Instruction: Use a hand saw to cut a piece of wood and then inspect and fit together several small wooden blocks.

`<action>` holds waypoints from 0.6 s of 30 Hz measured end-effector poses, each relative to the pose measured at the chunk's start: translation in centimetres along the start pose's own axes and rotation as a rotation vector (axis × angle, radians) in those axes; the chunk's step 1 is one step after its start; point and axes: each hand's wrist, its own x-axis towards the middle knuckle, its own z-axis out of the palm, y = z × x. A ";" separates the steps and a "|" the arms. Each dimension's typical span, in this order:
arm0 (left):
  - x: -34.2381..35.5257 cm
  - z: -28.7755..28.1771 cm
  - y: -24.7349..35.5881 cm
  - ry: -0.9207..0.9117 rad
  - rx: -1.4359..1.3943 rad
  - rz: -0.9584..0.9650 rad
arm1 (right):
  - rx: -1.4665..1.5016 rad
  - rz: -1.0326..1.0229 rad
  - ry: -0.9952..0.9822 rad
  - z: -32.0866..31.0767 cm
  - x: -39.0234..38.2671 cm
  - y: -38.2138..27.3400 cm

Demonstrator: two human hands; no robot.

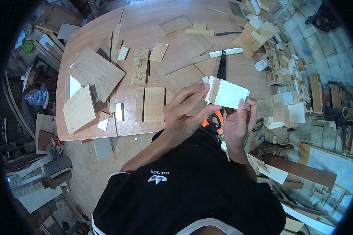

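A white-faced wooden block (232, 94) with a bare wood strip near its left end is held up between my two hands over the table's near edge. My left hand (186, 105) grips its left end, with the thumb along the lower edge. A small pale piece (205, 80) shows at the left fingertips; whether it is loose or part of the block I cannot tell. My right hand (241, 119) is closed on the block's right end, thumb on the lower right corner. Behind the block lies a handsaw with a dark blade (222, 68) and an orange and black handle (216, 120), partly hidden by the hands.
The wooden table (145, 23) carries several boards (98, 74), a flat wood piece (154, 104), a marked block (140, 66) and a long strip (186, 64). Wood offcuts pile up along the right (282, 70). A broom head (276, 148) and planks (298, 170) lie at lower right.
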 end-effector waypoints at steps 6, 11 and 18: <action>-0.2 -0.1 0.0 -0.008 -0.005 -0.035 | 0.008 0.016 -0.032 -0.6 0.0 0.4; -0.2 -0.3 0.0 -0.021 -0.010 -0.026 | 0.035 -0.010 -0.017 0.3 -0.1 -0.1; -0.6 -0.6 -0.1 -0.049 0.039 -0.054 | -0.060 -0.081 -0.067 -0.6 -0.2 0.5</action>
